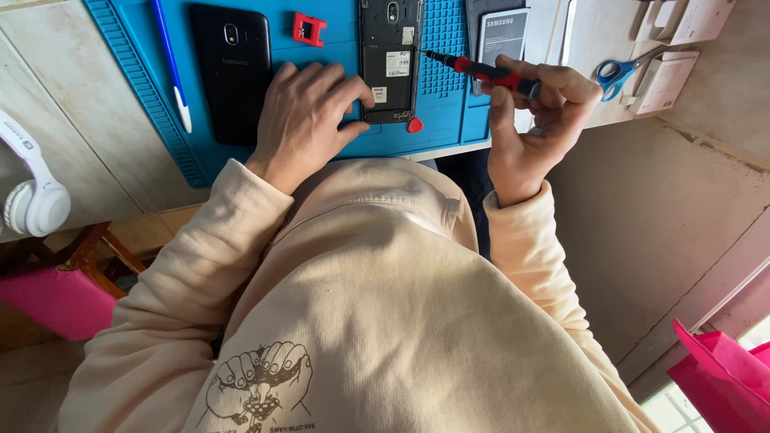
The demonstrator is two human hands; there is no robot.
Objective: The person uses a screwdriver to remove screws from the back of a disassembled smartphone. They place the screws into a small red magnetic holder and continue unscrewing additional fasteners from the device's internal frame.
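My left hand (309,120) rests flat on a blue work mat (453,120), its fingertips touching the lower left edge of a black phone (391,48) that lies with its back open. My right hand (533,128) grips a red and black screwdriver (485,73). The thin tip points left and reaches the phone's right edge. A small red round piece (414,125) lies at the phone's lower corner. A black back cover with a camera hole (233,72) lies left of my left hand.
On the mat are a blue and white pen (172,64) and a small red clip (309,30). A grey battery (504,36) and blue-handled scissors (622,72) lie to the right. White headphones (32,196) sit far left, a pink bag (722,377) lower right.
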